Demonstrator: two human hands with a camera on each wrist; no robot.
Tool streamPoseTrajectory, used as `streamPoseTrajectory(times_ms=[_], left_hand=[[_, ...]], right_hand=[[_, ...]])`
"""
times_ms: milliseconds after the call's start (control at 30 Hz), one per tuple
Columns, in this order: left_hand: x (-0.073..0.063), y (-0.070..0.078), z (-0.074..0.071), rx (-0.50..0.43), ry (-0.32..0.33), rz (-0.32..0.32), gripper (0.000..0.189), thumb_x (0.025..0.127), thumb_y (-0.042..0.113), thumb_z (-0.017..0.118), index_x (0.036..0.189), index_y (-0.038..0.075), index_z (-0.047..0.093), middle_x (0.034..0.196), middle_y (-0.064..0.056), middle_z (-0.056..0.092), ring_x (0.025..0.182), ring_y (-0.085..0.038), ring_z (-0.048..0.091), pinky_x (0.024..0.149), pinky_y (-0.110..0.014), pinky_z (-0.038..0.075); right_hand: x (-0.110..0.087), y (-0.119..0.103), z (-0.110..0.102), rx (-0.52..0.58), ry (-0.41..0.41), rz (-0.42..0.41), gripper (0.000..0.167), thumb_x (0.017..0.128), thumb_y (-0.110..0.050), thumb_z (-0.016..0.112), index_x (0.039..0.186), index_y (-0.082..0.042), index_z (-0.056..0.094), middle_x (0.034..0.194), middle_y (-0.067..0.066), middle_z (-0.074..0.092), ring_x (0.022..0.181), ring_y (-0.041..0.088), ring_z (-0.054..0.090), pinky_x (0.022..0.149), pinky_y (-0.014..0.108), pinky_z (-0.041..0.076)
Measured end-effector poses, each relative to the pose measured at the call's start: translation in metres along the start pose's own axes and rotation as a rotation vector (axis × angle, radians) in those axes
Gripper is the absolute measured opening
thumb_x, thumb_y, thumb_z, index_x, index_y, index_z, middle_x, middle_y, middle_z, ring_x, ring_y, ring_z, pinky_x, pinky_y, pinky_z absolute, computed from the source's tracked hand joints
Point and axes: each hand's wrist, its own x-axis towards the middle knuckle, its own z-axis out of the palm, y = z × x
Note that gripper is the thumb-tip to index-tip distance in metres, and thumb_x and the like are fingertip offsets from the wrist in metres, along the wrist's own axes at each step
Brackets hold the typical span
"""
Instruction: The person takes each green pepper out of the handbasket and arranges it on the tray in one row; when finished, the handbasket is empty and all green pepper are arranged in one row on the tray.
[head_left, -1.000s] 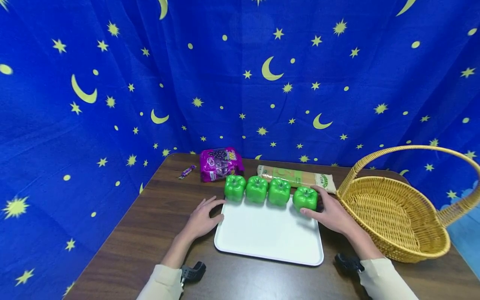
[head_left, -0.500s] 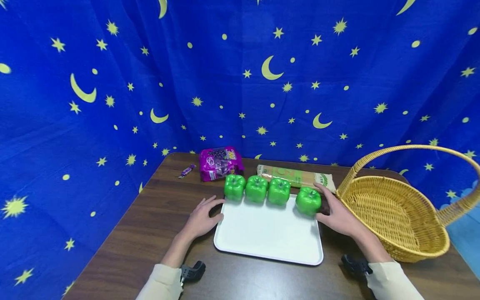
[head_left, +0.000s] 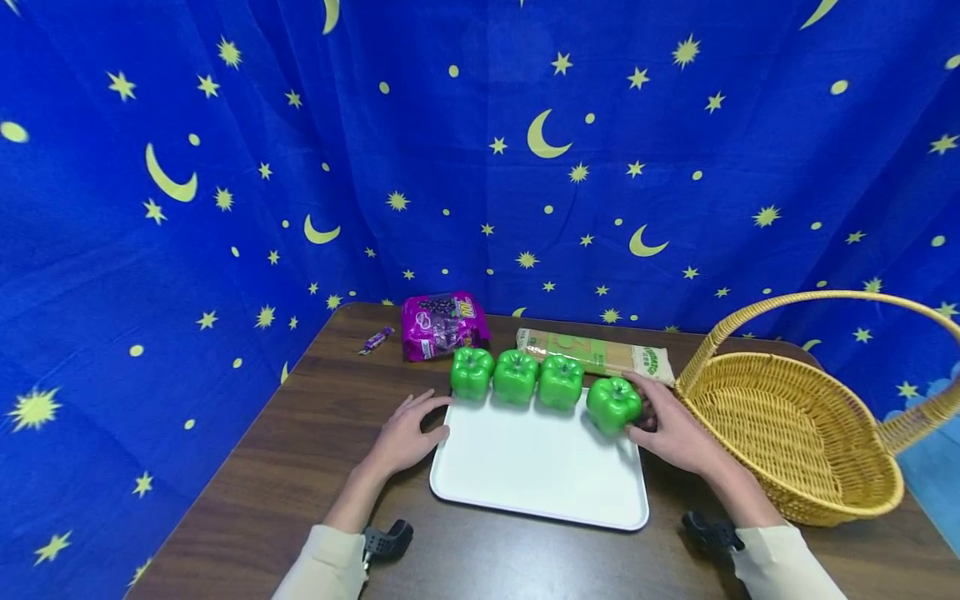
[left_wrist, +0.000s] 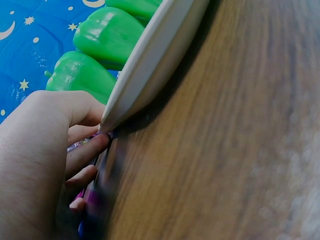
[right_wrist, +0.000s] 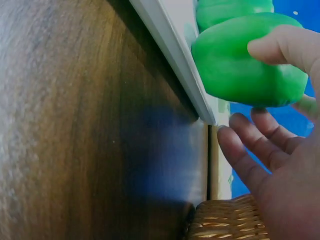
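Observation:
Four-lobed green bell peppers stand in a row along the far edge of a white tray (head_left: 540, 475). My right hand (head_left: 671, 425) is at the rightmost bell pepper (head_left: 613, 406), which leans slightly. In the right wrist view, its thumb lies over the side of that bell pepper (right_wrist: 240, 60), and its other fingers are spread loosely below. My left hand (head_left: 405, 435) rests at the tray's left edge, thumb and index fingertips right at the rim. The left wrist view shows its fingers loosely bent by the corner of the tray (left_wrist: 145, 70).
A wicker basket (head_left: 795, 433) with a tall handle stands close to my right forearm. Behind the peppers lie a purple candy bag (head_left: 442, 327) and a long green-labelled packet (head_left: 596, 354). One wrapped candy (head_left: 377, 340) lies at the left. A starry blue curtain (head_left: 480, 167) hangs behind.
The rightmost bell pepper shifted right and toward me, then slightly back left, tilting. My right hand moved off to its right side, then back against it. The left hand stayed put.

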Motion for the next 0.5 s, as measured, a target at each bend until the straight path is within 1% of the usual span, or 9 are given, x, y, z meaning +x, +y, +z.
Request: streamPoseTrajectory(times_ms=[33, 100, 200, 267, 333, 400, 500], left_hand=[[0.0001, 0.0000, 0.0000, 0.000, 0.001, -0.004, 0.045, 0.085, 0.032, 0.068, 0.129, 0.027, 0.061, 0.144, -0.010, 0.046, 0.137, -0.034, 0.031, 0.111, -0.057, 0.020], [0.0002, -0.0003, 0.0002, 0.000, 0.003, 0.001, 0.044, 0.086, 0.032, 0.068, 0.129, 0.027, 0.061, 0.143, -0.010, 0.047, 0.137, -0.033, 0.032, 0.111, -0.057, 0.020], [0.0000, -0.0007, 0.0003, -0.001, 0.003, 0.002, 0.045, 0.086, 0.032, 0.068, 0.129, 0.027, 0.061, 0.143, -0.010, 0.046, 0.137, -0.034, 0.031, 0.111, -0.057, 0.020], [-0.0001, -0.0010, 0.0006, -0.003, 0.001, -0.001, 0.045, 0.085, 0.032, 0.068, 0.129, 0.027, 0.061, 0.144, -0.010, 0.046, 0.137, -0.034, 0.031, 0.111, -0.058, 0.020], [0.0002, -0.0011, 0.0009, -0.004, -0.001, 0.000, 0.045, 0.085, 0.032, 0.068, 0.129, 0.027, 0.061, 0.144, -0.011, 0.046, 0.137, -0.034, 0.031, 0.111, -0.058, 0.019], [0.0004, -0.0013, 0.0013, -0.004, 0.000, 0.002, 0.045, 0.085, 0.032, 0.067, 0.129, 0.027, 0.061, 0.144, -0.011, 0.046, 0.137, -0.035, 0.031, 0.111, -0.058, 0.020], [0.0008, -0.0015, 0.0014, -0.001, 0.005, 0.004, 0.045, 0.085, 0.032, 0.067, 0.129, 0.028, 0.061, 0.143, -0.010, 0.047, 0.137, -0.034, 0.031, 0.111, -0.056, 0.020]], right_hand=[[0.0001, 0.0003, 0.0000, 0.001, -0.001, -0.001, 0.085, 0.075, -0.009, 0.079, 0.147, -0.006, 0.033, 0.123, 0.016, 0.047, 0.095, 0.025, 0.053, 0.073, 0.035, 0.051], [0.0005, 0.0006, 0.0000, 0.012, -0.009, -0.001, 0.088, 0.075, -0.011, 0.080, 0.148, -0.007, 0.031, 0.130, 0.018, 0.045, 0.105, 0.029, 0.052, 0.082, 0.042, 0.050], [0.0017, 0.0016, 0.0005, 0.051, -0.028, -0.006, 0.088, 0.076, -0.009, 0.079, 0.149, -0.008, 0.029, 0.136, 0.019, 0.044, 0.116, 0.035, 0.048, 0.094, 0.055, 0.042], [0.0022, 0.0021, 0.0009, 0.069, -0.039, -0.004, 0.086, 0.076, -0.007, 0.077, 0.149, -0.008, 0.030, 0.138, 0.019, 0.044, 0.119, 0.036, 0.048, 0.098, 0.058, 0.038], [0.0030, 0.0024, 0.0014, 0.088, -0.042, 0.002, 0.084, 0.077, -0.005, 0.077, 0.147, -0.006, 0.032, 0.135, 0.020, 0.047, 0.115, 0.036, 0.052, 0.096, 0.057, 0.041], [0.0041, 0.0028, 0.0020, 0.087, -0.027, 0.007, 0.082, 0.076, -0.007, 0.079, 0.145, -0.005, 0.034, 0.129, 0.019, 0.051, 0.110, 0.034, 0.055, 0.093, 0.054, 0.043], [0.0068, 0.0032, 0.0030, 0.094, -0.002, 0.018, 0.081, 0.075, -0.012, 0.083, 0.141, -0.003, 0.037, 0.120, 0.017, 0.054, 0.100, 0.029, 0.060, 0.084, 0.046, 0.051]])
